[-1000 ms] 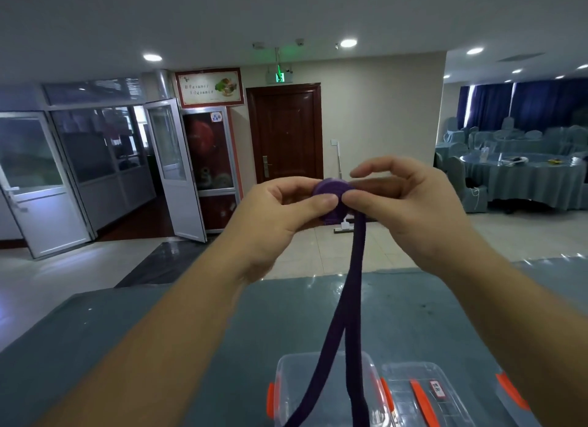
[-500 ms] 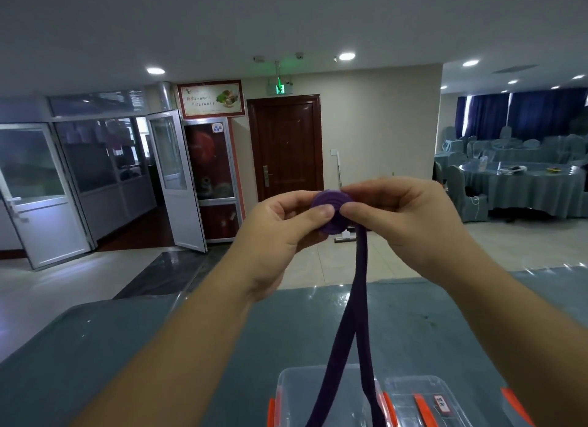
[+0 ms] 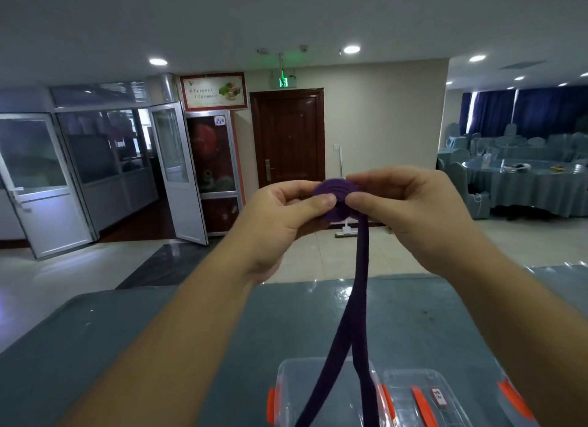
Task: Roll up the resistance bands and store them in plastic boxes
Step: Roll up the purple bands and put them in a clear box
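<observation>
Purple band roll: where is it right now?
Head view, centre: the purple band roll is pinched between the left hand and right hand, raised above the clear box.

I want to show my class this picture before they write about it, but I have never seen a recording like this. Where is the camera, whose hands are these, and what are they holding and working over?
No machine is involved: a person wears a wide-angle camera on the head, looking forward and down, so you see their own two bare arms. The left hand and the right hand pinch a purple resistance band, wound at the top into a flat coil. Its unrolled part hangs down in two strands. Below lies a blue-green table. On it, near the bottom edge, stands an open clear plastic box with orange clips, and beside it what looks like its lid. Behind is a dining hall with a brown door.
</observation>
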The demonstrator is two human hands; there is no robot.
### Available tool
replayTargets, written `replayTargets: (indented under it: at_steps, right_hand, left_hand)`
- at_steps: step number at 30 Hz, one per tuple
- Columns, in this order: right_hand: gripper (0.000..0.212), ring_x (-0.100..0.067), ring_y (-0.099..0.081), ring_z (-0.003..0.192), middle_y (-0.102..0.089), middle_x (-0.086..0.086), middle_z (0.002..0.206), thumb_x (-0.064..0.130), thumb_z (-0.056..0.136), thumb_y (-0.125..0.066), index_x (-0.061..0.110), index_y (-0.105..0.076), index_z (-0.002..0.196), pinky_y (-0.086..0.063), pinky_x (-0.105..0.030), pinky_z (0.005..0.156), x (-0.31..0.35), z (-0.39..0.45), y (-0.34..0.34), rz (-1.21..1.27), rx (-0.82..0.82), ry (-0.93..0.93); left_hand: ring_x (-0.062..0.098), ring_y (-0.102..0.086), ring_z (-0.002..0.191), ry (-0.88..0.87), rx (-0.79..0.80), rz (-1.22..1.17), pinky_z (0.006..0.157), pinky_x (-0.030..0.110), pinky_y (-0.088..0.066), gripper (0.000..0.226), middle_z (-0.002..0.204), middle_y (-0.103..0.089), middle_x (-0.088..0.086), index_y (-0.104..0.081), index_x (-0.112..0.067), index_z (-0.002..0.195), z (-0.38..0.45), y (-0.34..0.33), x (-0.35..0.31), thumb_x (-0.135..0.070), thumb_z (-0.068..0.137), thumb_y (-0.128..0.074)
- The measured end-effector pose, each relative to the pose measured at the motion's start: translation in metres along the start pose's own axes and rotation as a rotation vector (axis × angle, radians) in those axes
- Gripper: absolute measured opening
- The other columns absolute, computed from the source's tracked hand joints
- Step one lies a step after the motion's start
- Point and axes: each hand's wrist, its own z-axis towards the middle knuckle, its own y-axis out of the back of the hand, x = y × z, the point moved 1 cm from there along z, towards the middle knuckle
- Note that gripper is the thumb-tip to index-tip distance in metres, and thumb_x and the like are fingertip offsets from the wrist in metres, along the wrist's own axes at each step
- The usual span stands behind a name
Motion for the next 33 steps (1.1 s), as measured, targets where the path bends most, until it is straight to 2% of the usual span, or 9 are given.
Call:
replayTargets:
  at_steps: [4, 9, 12, 14, 18, 22, 25, 30, 33]
  right_hand:
    - [0.03, -0.016, -0.079, 0.098, -0.083, 0.002, 0.102, 0.009, 0.088, -0.077, 0.021, -0.077, 0.116, -0.061, -0.037, 0.095, -0.005, 0.001, -0.003, 0.084, 0.004, -0.051]
    - [0.03, -0.007, -0.077, 0.099, -0.082, 0.012, 0.102, 0.011, 0.09, -0.077, 0.027, -0.079, 0.115, -0.061, -0.028, 0.095, -0.003, 0.0, 0.002, -0.144, 0.154, -0.037]
    - [0.028, -0.014, -0.079, 0.094, -0.083, 0.004, 0.098, 0.009, 0.087, -0.08, 0.021, -0.077, 0.111, -0.064, -0.035, 0.09, -0.003, 0.002, -0.002, 0.004, 0.025, -0.008]
    - [0.027, -0.017, -0.079, 0.095, -0.083, 0.002, 0.099, 0.012, 0.087, -0.08, 0.02, -0.078, 0.112, -0.063, -0.041, 0.091, -0.005, 0.002, -0.005, 0.063, -0.063, 0.006]
    - [0.035, -0.014, -0.077, 0.103, -0.082, 0.005, 0.107, 0.013, 0.088, -0.079, 0.022, -0.076, 0.122, -0.06, -0.041, 0.098, -0.008, -0.001, -0.008, 0.065, -0.039, 0.0]
    - [0.031, -0.007, -0.077, 0.101, -0.082, 0.012, 0.103, 0.01, 0.09, -0.077, 0.028, -0.078, 0.116, -0.059, -0.037, 0.099, -0.003, 0.0, 0.003, -0.111, 0.113, -0.038]
    - [0.032, -0.007, -0.077, 0.1, -0.082, 0.012, 0.103, 0.012, 0.089, -0.078, 0.029, -0.078, 0.115, -0.06, -0.033, 0.097, 0.002, 0.0, 0.01, -0.196, 0.244, -0.053]
    - [0.025, -0.016, -0.079, 0.094, -0.083, 0.003, 0.098, 0.014, 0.086, -0.08, 0.024, -0.077, 0.109, -0.064, -0.04, 0.091, -0.005, -0.002, 0.0, 0.006, -0.01, -0.021]
    - [0.032, -0.013, -0.078, 0.101, -0.082, 0.005, 0.105, 0.011, 0.088, -0.078, 0.021, -0.077, 0.119, -0.062, -0.037, 0.095, -0.008, -0.004, -0.005, 0.063, -0.035, -0.026]
  left_hand:
    - [0.021, -0.076, 0.101, 0.038, -0.012, -0.117, 0.085, 0.028, -0.061, 0.043, 0.108, -0.08, 0.011, -0.074, -0.008, 0.114, 0.004, -0.002, 0.007, -0.022, 0.074, -0.079]
    - [0.023, -0.075, 0.108, 0.062, 0.057, 0.276, 0.1, 0.044, -0.059, 0.026, 0.107, -0.08, 0.002, -0.079, -0.021, 0.11, 0.004, 0.01, 0.0, -0.028, 0.084, -0.082]
    - [0.024, -0.075, 0.107, 0.027, 0.002, 0.091, 0.099, 0.041, -0.058, 0.027, 0.107, -0.08, 0.006, -0.082, -0.023, 0.102, 0.004, 0.003, -0.001, -0.03, 0.077, -0.08]
    - [0.019, -0.075, 0.099, 0.031, -0.032, -0.08, 0.085, 0.03, -0.06, 0.029, 0.105, -0.08, 0.007, -0.082, -0.021, 0.103, 0.004, -0.003, 0.003, -0.028, 0.074, -0.079]
    - [0.013, -0.074, 0.093, 0.071, -0.048, -0.257, 0.078, 0.024, -0.056, 0.029, 0.106, -0.08, 0.006, -0.082, -0.021, 0.104, 0.003, -0.009, 0.011, -0.027, 0.077, -0.077]
    - [0.022, -0.075, 0.104, 0.063, 0.039, 0.042, 0.096, 0.038, -0.059, 0.034, 0.108, -0.08, 0.008, -0.08, -0.018, 0.106, 0.0, 0.001, 0.005, -0.03, 0.075, -0.079]
    - [0.022, -0.076, 0.105, 0.099, 0.106, 0.185, 0.095, 0.038, -0.061, 0.04, 0.107, -0.08, 0.007, -0.078, -0.013, 0.111, -0.001, 0.007, -0.002, -0.03, 0.074, -0.079]
    - [0.021, -0.075, 0.1, 0.088, 0.0, -0.142, 0.088, 0.028, -0.062, 0.039, 0.11, -0.079, 0.014, -0.077, -0.008, 0.113, -0.001, -0.004, 0.001, -0.022, 0.077, -0.075]
    - [0.02, -0.075, 0.101, 0.1, -0.031, -0.307, 0.085, 0.028, -0.061, 0.039, 0.112, -0.079, 0.014, -0.075, -0.007, 0.119, 0.0, -0.007, 0.01, -0.02, 0.082, -0.074]
